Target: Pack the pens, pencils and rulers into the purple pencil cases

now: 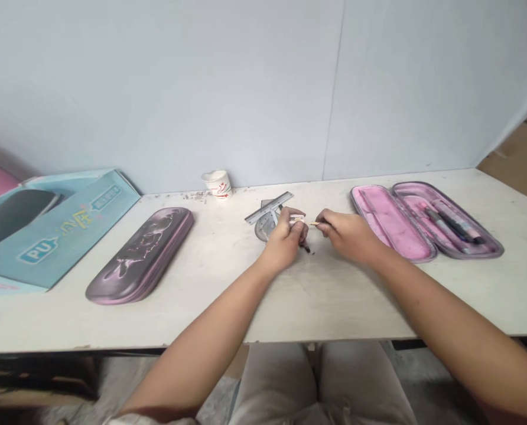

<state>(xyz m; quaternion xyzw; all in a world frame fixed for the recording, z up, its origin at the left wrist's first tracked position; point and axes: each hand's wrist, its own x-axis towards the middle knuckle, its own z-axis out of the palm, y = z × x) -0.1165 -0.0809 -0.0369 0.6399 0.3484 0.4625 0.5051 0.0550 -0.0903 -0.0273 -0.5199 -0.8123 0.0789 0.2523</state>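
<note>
Over the middle of the table, my left hand (289, 231) is closed around a small white object (297, 219), mostly covered by the fingers, so its kind is unclear. Facing it, my right hand (340, 229) pinches a thin yellow pencil (314, 224), whose end points at the left hand; a gap shows between the two. Below the left fingers is a dark bit (306, 249) that I cannot make out. Just behind the left hand, a ruler (269, 208) lies slanted across a grey protractor-like piece (263, 229), which is partly hidden.
A closed dark pencil case (142, 254) lies to the left, an open pink-lined one (396, 224) holding several pens to the right. By the wall stands a paper cup (218, 184) with crumbs around it. A blue box (64, 236) fills the far left.
</note>
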